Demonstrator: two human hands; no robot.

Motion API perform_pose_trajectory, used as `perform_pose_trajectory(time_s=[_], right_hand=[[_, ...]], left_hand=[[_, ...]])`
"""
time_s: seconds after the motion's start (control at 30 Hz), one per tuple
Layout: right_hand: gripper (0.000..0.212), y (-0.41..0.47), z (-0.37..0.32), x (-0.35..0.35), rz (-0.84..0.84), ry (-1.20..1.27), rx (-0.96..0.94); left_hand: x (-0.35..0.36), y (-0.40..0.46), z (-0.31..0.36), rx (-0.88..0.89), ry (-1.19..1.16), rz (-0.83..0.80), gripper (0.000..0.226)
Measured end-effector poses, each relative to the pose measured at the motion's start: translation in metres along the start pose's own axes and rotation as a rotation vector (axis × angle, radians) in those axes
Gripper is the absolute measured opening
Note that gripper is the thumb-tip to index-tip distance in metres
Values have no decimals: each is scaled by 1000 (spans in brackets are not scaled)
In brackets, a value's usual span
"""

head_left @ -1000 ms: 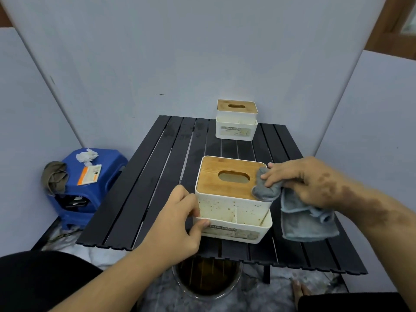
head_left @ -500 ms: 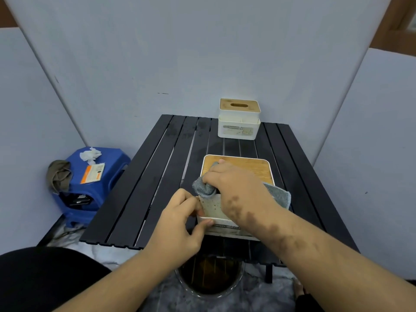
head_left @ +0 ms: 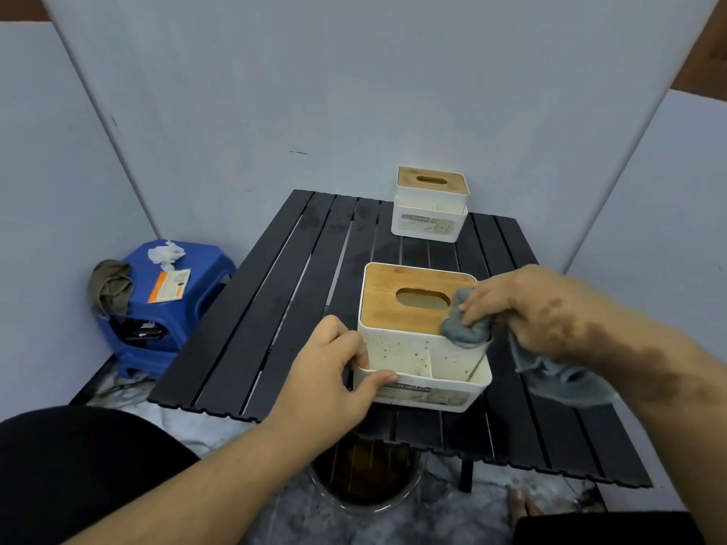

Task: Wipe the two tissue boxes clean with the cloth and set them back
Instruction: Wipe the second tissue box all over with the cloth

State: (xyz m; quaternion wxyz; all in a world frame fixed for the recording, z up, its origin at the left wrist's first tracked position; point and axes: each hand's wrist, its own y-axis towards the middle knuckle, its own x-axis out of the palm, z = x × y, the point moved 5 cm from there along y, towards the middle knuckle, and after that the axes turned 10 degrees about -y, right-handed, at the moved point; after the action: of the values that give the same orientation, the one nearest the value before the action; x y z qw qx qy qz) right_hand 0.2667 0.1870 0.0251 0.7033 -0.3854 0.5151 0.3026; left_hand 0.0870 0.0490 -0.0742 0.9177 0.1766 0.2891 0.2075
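I count two tissue boxes (head_left: 423,340) (head_left: 430,204), one cloth (head_left: 468,328), two hands (head_left: 334,371) (head_left: 523,308), one table (head_left: 255,328), one stool (head_left: 169,293), one bucket (head_left: 366,485).

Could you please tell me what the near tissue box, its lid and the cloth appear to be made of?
Near tissue box: probably matte white plastic, smooth moulded walls, brown-speckled. Lid: seemingly wood or bamboo, tan with visible grain. Cloth: soft grey fabric, perhaps microfibre, bunched in the right hand.
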Motion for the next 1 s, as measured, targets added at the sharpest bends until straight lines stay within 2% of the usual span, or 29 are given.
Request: perform_pose_trajectory(time_s=[0.07, 0.17, 0.23, 0.27, 0.37, 0.47, 0.67, 0.77, 0.83, 0.9, 1.0], right_hand=[[50, -4, 17, 7, 6, 75, 63], [42, -3, 26, 15, 233, 143, 136], [37, 6, 32, 21, 305, 131, 179], [39, 13, 35, 22, 299, 121, 200], [55, 37, 42, 19, 119, 74, 289], [53, 52, 39, 13, 205, 70, 330], [36, 79, -14, -9, 219, 146, 243], [35, 91, -46, -8, 186, 59, 118], [32, 90, -58, -5, 269, 84, 39], [41, 85, -58, -2, 317, 112, -8], [45, 87, -36, 1, 221, 161, 174]], left_hand=[[-1, 2, -3, -30, -21, -10, 35], [-2, 3, -5, -64, -38, -25, 31], [-3, 3, -6, -95, -47, -30, 30], [-3, 3, -6, -108, -53, -29, 30], [-3, 3, -9, -142, -78, -26, 30], [-3, 3, -11, -176, -133, -14, 29], [-3, 3, -10, -203, -190, 21, 30], [-2, 1, -11, -194, -198, 21, 31], [-2, 1, -11, -200, -197, 20, 31], [-2, 2, -10, -208, -195, 16, 31], [0, 6, -9, -227, -202, 0, 32]])
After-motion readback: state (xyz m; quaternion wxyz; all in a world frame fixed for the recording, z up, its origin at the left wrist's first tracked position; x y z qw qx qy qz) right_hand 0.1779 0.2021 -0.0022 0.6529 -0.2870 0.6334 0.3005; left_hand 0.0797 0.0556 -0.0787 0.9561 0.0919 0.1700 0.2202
